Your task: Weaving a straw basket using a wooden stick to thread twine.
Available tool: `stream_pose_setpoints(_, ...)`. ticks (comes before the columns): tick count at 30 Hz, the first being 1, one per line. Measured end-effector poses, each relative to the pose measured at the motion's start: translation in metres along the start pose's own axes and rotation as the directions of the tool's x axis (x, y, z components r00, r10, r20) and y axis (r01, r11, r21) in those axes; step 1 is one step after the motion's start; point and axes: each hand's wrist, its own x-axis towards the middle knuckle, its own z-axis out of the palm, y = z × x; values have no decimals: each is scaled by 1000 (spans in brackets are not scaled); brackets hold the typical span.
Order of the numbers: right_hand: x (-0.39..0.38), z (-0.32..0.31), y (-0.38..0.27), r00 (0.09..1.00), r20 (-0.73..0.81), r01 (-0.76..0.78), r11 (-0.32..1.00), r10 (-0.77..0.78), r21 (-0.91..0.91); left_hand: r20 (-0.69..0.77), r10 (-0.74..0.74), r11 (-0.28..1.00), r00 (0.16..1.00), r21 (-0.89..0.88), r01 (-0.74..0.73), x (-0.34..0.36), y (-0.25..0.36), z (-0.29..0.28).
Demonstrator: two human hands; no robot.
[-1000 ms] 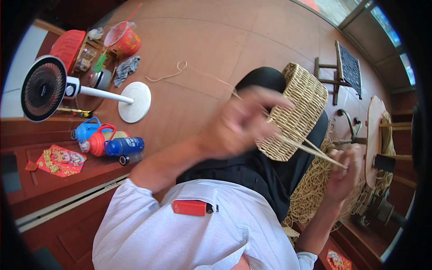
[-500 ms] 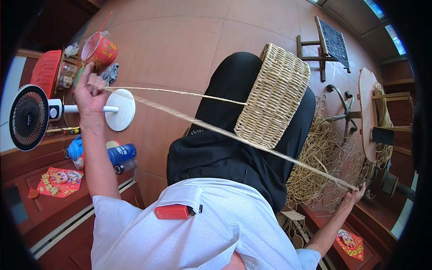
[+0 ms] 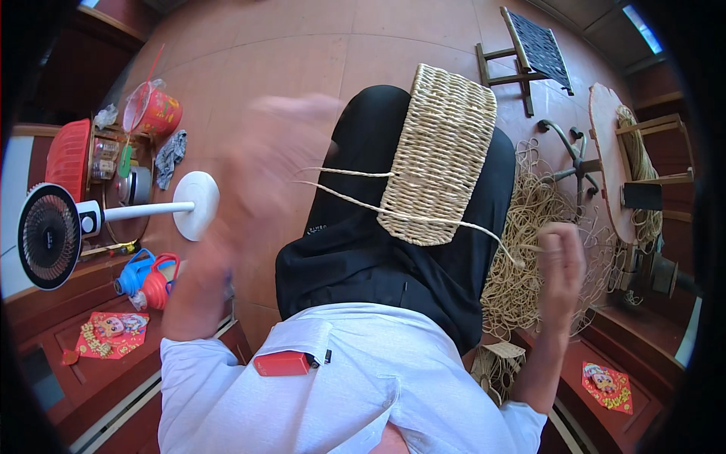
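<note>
A woven straw basket (image 3: pixel 439 155) rests tilted across my thighs, with its woven side facing up. Two straw cords are by it: a short one (image 3: pixel 355 172) runs out from its left side, while a longer cord (image 3: pixel 469 225) lies slack across its lower end. Both lead left toward my left hand (image 3: pixel 265 163), which is smeared by motion, so its grip cannot be made out. My right hand (image 3: pixel 563 261) is raised to the right of the basket, fingers curled closed. The long cord bends close to these fingers, but its end blends with the pile behind.
A heap of loose straw cord (image 3: pixel 529 295) covers the floor at right, beside a wheeled chair base (image 3: pixel 578 163) and a folding stool (image 3: pixel 529 57). At left stand a white fan (image 3: pixel 53 234), a red bucket (image 3: pixel 155 110) and a red flask (image 3: pixel 159 280).
The long cord, stretched taut between my hands before, now hangs slack. My left hand has swung right toward my knee. My right hand has come up and inward.
</note>
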Motion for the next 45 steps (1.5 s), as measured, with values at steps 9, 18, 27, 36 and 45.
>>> stream_pose_setpoints(9, 14, 61, -62, 963, 174, 151, 950, -204, 274, 564, -47, 755, 825, -521, 399, -3, 73, 64)
stream_pose_setpoints(18, 17, 56, 0, 921, 382, -342, 641, 81, 688, 346, -531, 771, 773, -181, 611, -22, -31, -18)
stream_pose_setpoints(27, -1, 85, -18, 878, 459, -424, 672, 139, 607, 43, -78, 622, 996, 783, 15, -8, 10, -2)
stream_pose_setpoints(36, -15, 119, -44, 930, 354, -314, 710, 97, 630, 480, -133, 807, 867, -455, 376, -24, 91, 95)
stream_pose_setpoints(45, -11, 111, -21, 892, 445, -379, 667, 78, 641, 469, -124, 922, 875, -271, 276, -22, 71, 95)
